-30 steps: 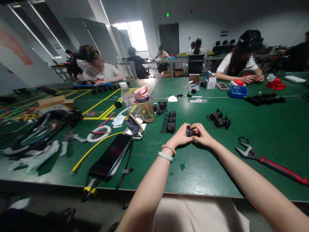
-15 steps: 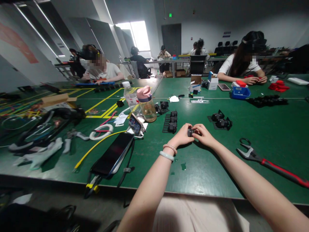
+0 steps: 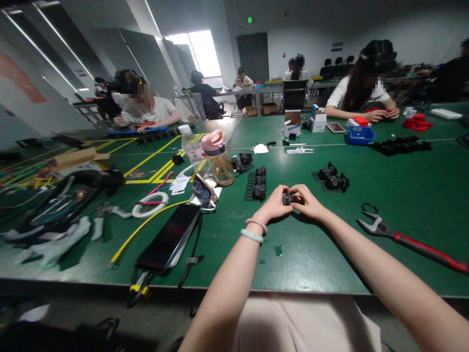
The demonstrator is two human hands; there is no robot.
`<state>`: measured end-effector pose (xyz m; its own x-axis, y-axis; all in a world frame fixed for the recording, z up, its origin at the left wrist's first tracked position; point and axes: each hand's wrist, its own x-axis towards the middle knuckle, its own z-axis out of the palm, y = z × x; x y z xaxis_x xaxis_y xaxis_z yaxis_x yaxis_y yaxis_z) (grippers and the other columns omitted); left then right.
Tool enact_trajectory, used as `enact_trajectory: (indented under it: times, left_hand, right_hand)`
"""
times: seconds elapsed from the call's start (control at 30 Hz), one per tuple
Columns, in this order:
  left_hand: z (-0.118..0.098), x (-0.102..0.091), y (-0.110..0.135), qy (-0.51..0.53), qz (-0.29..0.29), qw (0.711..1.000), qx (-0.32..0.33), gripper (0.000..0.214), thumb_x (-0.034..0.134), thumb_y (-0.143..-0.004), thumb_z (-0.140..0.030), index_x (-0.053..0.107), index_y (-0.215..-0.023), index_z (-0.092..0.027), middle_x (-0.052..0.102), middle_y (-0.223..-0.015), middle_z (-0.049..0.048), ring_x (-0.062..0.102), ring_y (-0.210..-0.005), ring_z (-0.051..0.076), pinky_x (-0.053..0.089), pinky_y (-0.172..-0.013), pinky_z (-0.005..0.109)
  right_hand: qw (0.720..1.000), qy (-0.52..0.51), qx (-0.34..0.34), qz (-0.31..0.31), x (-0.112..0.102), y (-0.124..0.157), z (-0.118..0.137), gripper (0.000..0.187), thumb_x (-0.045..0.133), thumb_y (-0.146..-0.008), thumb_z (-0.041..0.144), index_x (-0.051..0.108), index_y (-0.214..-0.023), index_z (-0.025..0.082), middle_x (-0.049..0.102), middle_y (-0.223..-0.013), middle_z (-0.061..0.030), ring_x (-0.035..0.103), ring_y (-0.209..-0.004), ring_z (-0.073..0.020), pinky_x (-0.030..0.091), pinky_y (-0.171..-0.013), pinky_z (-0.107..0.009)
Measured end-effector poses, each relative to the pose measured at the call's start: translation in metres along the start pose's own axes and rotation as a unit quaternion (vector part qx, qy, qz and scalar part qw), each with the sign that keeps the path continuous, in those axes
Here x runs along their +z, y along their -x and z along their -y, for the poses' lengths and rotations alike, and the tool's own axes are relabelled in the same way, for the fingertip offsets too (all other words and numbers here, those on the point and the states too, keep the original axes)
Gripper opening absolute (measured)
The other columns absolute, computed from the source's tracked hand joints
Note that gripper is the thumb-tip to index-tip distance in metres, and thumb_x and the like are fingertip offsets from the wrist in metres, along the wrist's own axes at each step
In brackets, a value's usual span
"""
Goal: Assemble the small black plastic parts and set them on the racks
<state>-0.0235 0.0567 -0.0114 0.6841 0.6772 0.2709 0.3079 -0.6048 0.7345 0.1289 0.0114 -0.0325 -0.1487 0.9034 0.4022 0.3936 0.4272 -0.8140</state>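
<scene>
A small black plastic part [image 3: 287, 198] is pinched between both of my hands just above the green table [image 3: 403, 190]. My left hand [image 3: 274, 204] grips its left side with curled fingers; the wrist wears a bead bracelet and a pale bangle. My right hand [image 3: 307, 201] closes on the part's right side. Just beyond my hands, a black ribbed tray [image 3: 252, 187] carries three similar black parts [image 3: 260, 182] in a row. Two more black parts [image 3: 331, 179] sit on a dark mat to the right.
A red-handled wrench [image 3: 406, 239] lies at the right. To the left are a phone [image 3: 169, 235], a yellow cable [image 3: 142, 225], a pink-lidded bottle [image 3: 219, 157] and a clear water bottle [image 3: 192, 147]. Other people sit at the table's far side and beyond.
My hands stay together on the small black part, with only slight finger shifts. The view has tilted a little.
</scene>
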Motion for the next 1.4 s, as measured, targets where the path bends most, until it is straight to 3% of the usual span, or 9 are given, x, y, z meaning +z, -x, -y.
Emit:
enact_trajectory:
  times: [0.33, 1.0, 1.4]
  left_hand:
    - [-0.004, -0.002, -0.001, 0.009, 0.010, 1.000, -0.017, 0.047, 0.057, -0.055, -0.014, 0.039, -0.098, -0.014, 0.043, -0.091, 0.0032, 0.043, -0.082, 0.014, 0.036, -0.075, 0.029]
    - [-0.001, -0.002, -0.001, -0.018, 0.009, 1.000, 0.009, 0.048, 0.055, -0.055, -0.016, 0.037, -0.100, -0.015, 0.044, -0.093, 0.0040, 0.044, -0.085, 0.016, 0.037, -0.075, 0.029]
    - [0.002, -0.001, 0.000, -0.021, 0.002, 1.000, 0.016, 0.048, 0.056, -0.055, -0.017, 0.038, -0.099, -0.015, 0.043, -0.094, 0.0041, 0.043, -0.085, 0.016, 0.037, -0.075, 0.029]
  right_hand:
    - [1.000, 0.017, -0.007, -0.010, 0.000, -0.001, 0.001, 0.035, 0.052, -0.062, 0.013, 0.047, -0.095, 0.022, 0.038, -0.098, -0.0045, 0.046, -0.088, -0.0149, 0.045, -0.075, -0.032]
    - [0.998, 0.047, 0.022, -0.033, 0.004, -0.002, -0.008, 0.023, 0.051, -0.070, 0.027, 0.052, -0.092, 0.019, 0.041, -0.094, -0.0050, 0.048, -0.074, -0.0123, 0.044, -0.068, -0.030]
    - [0.999, 0.038, 0.016, -0.030, 0.003, -0.002, -0.005, 0.029, 0.052, -0.068, 0.024, 0.049, -0.097, 0.020, 0.040, -0.095, -0.0050, 0.048, -0.072, -0.0120, 0.045, -0.067, -0.031]
